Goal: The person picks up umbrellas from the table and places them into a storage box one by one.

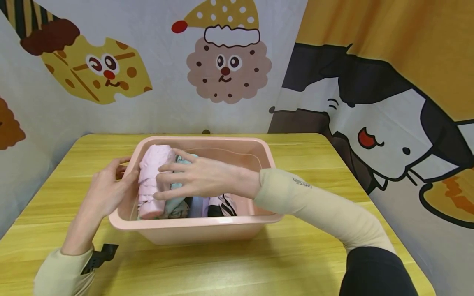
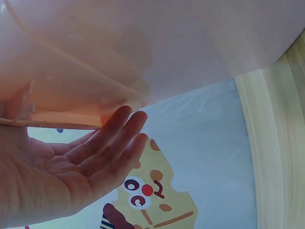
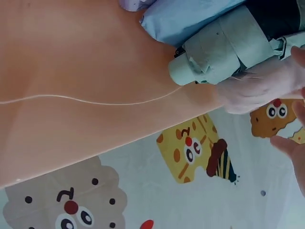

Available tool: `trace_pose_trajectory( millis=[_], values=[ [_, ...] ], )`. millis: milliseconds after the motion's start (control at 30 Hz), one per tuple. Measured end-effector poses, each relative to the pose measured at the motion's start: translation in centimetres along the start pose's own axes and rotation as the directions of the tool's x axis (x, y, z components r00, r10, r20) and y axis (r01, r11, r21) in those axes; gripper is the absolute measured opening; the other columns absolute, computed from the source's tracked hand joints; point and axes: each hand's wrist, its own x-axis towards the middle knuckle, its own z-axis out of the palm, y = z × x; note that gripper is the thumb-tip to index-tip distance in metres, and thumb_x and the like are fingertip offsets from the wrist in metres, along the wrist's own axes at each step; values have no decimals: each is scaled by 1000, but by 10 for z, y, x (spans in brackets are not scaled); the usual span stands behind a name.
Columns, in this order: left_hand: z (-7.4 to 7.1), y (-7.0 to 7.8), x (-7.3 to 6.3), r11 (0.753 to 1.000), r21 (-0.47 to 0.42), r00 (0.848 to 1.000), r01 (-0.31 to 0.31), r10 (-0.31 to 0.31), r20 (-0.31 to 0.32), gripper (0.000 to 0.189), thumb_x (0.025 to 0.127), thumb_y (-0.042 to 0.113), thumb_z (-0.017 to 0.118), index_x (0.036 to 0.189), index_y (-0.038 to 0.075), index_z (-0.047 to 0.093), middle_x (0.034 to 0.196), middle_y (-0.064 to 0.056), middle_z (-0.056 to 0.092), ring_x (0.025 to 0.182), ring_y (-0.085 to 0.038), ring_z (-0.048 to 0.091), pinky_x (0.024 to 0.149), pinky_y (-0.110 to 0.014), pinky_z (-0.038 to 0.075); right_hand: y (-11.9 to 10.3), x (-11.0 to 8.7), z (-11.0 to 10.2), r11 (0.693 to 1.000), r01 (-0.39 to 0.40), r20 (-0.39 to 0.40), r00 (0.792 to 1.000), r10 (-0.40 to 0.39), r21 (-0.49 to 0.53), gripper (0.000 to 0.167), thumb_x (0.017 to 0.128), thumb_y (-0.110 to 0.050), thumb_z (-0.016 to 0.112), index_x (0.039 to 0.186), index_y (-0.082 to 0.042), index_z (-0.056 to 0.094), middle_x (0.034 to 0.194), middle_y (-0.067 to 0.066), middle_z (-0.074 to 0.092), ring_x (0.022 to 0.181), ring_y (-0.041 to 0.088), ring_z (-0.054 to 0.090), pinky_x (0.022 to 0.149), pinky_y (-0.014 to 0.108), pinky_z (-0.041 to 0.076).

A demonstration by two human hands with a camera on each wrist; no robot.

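Note:
A pink plastic tub holds several rolled items side by side. At its left end lies a pale pink rolled bundle, which looks like a folded umbrella. My right hand spreads its fingers over that bundle, fingertips at its right side. My left hand holds the tub's left rim, thumb over the top; the left wrist view shows the fingers against the outer wall. Beside the bundle lies a mint green folded umbrella, then a blue roll and a lilac one.
Farther right in the tub lies a pink, black and white item. The tub stands on a yellow wood-grain table. Behind it hangs a cloth with cartoon prints. The tub's right end shows bare floor.

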Motion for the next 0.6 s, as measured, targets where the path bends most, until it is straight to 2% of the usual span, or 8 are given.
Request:
trace_pose_trajectory(
  millis=[233, 367, 467, 600],
  values=[
    [-1, 1, 1, 1000, -8, 1000, 15, -15, 3, 64, 100, 39, 40, 145, -4, 28, 132, -38, 47, 115, -52, 52, 86, -60, 50, 4, -10, -18, 994, -102, 24, 995, 101, 40, 42, 94, -12, 45, 131, -30, 52, 134, 0, 54, 127, 21, 50, 114, 48, 33],
    [-1, 1, 1, 1000, -5, 1000, 12, -12, 3, 64, 100, 38, 41, 145, -5, 27, 132, -38, 47, 115, -53, 52, 86, -61, 50, 12, -22, -35, 980, -176, 14, 984, 175, 89, 36, 94, -25, 54, 130, -25, 53, 132, 3, 56, 123, 21, 53, 108, 42, 41],
    [-1, 1, 0, 1000, -8, 1000, 4, -4, 2, 64, 100, 38, 41, 145, -5, 27, 132, -38, 47, 115, -53, 51, 87, -62, 49, 20, -36, -48, 960, -251, 15, 968, 251, 125, 35, 94, -30, 56, 128, -22, 55, 126, 1, 62, 115, 21, 59, 96, 39, 49],
    [-2, 3, 0, 1000, -6, 1000, -12, 11, -7, 64, 100, 38, 40, 144, -6, 29, 133, -37, 47, 116, -54, 50, 87, -63, 49, 26, -60, -56, 915, -370, 53, 929, 367, 161, 34, 92, -27, 58, 125, -19, 58, 112, 0, 67, 101, 21, 64, 86, 38, 52]
  ],
)
